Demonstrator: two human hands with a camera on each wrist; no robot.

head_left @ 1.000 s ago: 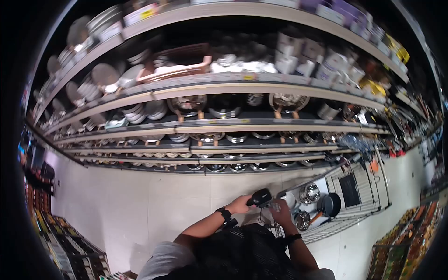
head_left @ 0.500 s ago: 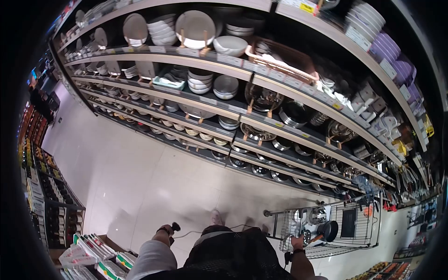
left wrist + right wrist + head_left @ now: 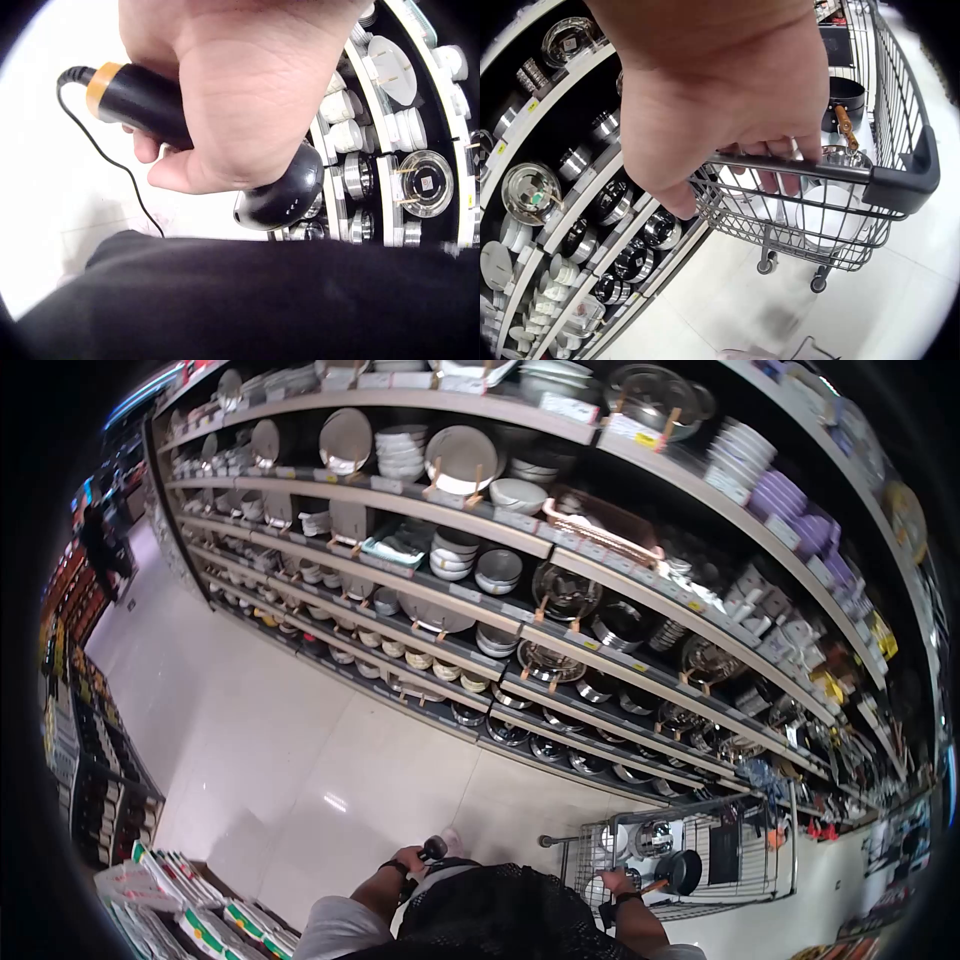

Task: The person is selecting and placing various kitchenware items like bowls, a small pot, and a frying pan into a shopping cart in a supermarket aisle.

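clasping a scanner (image 3: 279,196), left fingers (image 3: 146,148), right fingers (image 3: 771,180) round cart handle (image 3: 832,171), grips clear only in wrist views

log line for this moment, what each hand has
left hand: grips black corded scanner | right hand: grips cart handle | cart: black pan, steel pots | beside: dishware shelves

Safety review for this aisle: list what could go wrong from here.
1. The cable of the scanner hangs loose below the left grip and could snag.
2. Only the right grip steers the loaded cart close beside crockery shelves; it might drift and clip them.
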